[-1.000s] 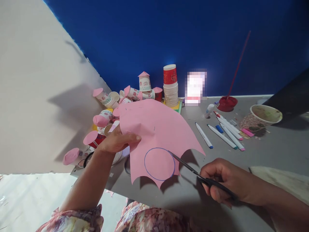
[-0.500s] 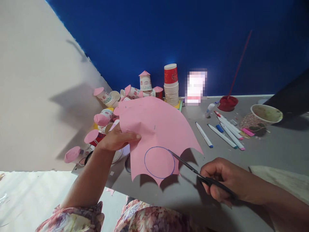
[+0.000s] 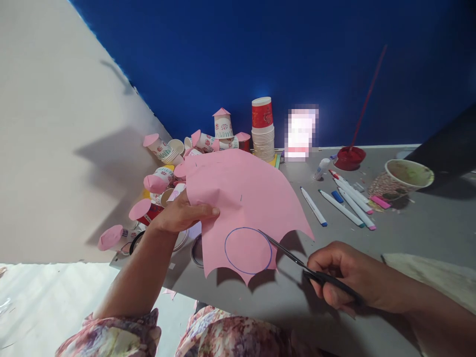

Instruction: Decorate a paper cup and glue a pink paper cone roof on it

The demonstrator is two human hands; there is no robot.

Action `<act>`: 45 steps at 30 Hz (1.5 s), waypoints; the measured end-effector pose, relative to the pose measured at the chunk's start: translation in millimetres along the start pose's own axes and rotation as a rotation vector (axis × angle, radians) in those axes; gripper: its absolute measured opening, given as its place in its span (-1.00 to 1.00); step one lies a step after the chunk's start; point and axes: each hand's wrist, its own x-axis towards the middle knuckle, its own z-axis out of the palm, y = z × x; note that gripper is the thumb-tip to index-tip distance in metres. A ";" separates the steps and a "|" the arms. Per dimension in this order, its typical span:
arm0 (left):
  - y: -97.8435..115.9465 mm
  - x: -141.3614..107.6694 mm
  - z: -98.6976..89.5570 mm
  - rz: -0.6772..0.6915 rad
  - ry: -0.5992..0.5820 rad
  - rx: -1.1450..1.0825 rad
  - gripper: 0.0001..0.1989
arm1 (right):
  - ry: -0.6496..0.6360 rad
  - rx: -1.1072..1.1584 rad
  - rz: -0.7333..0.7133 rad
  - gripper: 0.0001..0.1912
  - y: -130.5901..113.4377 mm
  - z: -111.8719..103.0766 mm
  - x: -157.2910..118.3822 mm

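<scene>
Pinching the left side of a creased pink paper sheet (image 3: 256, 188), the left hand (image 3: 184, 213) is holding it above the grey tabletop (image 3: 238, 300). The right hand (image 3: 340, 277) is gripping black-handled metal scissors (image 3: 288, 253), their slim blades lying over the upper right of a blue ink-drawn circle (image 3: 248, 250); whether they are parting is unclear. With only one side being held, the sheet could be sagging or twisting under the blades, sending a cut inside the line. The narrow margin at the scalloped lower edge could be tearing if tugged. Beyond, a pink-roofed white paper cup (image 3: 223, 127) is perching precariously; a swinging sheet could be toppling it.
</scene>
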 end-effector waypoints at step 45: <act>10.9 19.2 -0.8 -0.113 0.015 0.161 -0.89 | 0.024 -0.029 0.031 -0.71 -3.7 -0.3 -2.1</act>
